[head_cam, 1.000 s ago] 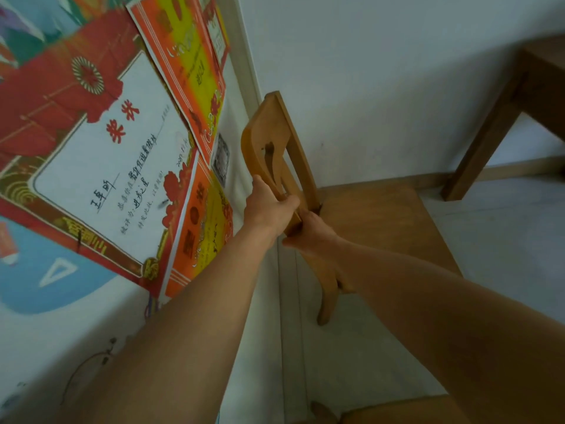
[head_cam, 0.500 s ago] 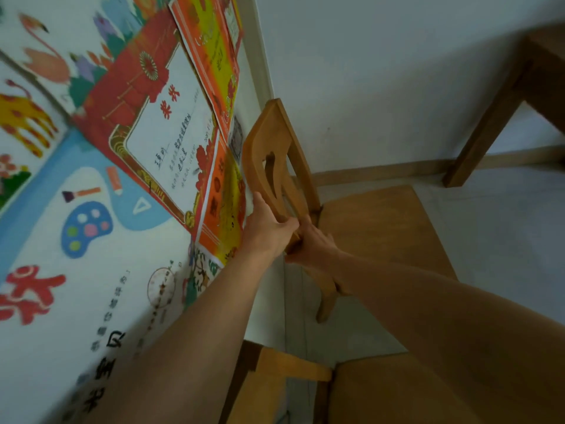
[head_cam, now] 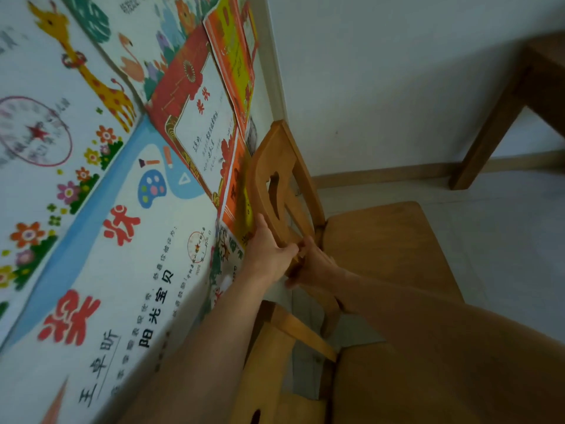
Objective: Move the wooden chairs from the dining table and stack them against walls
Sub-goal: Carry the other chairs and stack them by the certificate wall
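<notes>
In the corner: the far chair (head_cam: 382, 240) stands with its backrest touching the poster wall (head_cam: 101, 209).
Left hand (head_cam: 269, 252): closed around the backrest's lower edge.
Right hand (head_cam: 312, 264): clamped on the same backrest, just beside the left.
Just changed: a second chair (head_cam: 290, 362) has come into view below the arms, near the first one; the grip has not shifted.
Meaning: likely a final nudge into place against the wall.
Count: two chairs, two hands, one table leg (head_cam: 489, 127) at far right.
</notes>
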The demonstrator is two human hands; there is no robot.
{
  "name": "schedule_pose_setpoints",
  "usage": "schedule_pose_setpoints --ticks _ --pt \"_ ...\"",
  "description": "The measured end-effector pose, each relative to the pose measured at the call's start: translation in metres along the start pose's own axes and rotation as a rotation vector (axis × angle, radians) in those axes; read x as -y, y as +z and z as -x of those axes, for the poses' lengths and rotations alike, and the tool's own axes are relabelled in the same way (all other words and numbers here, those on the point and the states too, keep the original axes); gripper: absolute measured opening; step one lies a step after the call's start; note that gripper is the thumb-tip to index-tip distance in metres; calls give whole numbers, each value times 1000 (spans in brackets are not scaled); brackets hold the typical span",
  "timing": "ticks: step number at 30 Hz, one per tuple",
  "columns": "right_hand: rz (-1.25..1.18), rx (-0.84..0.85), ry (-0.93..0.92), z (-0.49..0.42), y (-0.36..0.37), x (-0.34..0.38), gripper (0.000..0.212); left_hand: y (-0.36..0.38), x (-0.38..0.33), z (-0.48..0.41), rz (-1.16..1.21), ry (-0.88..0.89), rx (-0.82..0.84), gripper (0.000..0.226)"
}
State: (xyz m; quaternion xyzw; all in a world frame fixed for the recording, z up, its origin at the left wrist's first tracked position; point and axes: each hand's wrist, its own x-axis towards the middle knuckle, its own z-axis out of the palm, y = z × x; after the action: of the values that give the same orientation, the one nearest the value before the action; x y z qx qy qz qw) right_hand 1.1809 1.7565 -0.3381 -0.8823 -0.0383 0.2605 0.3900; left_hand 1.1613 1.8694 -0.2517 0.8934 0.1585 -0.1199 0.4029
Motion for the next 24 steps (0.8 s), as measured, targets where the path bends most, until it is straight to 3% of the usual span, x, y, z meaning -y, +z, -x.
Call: schedule_pose_setpoints --ticks 24 --pt "34 181 55 43 22 9 60 -7 29 54 -18 13 -30 96"
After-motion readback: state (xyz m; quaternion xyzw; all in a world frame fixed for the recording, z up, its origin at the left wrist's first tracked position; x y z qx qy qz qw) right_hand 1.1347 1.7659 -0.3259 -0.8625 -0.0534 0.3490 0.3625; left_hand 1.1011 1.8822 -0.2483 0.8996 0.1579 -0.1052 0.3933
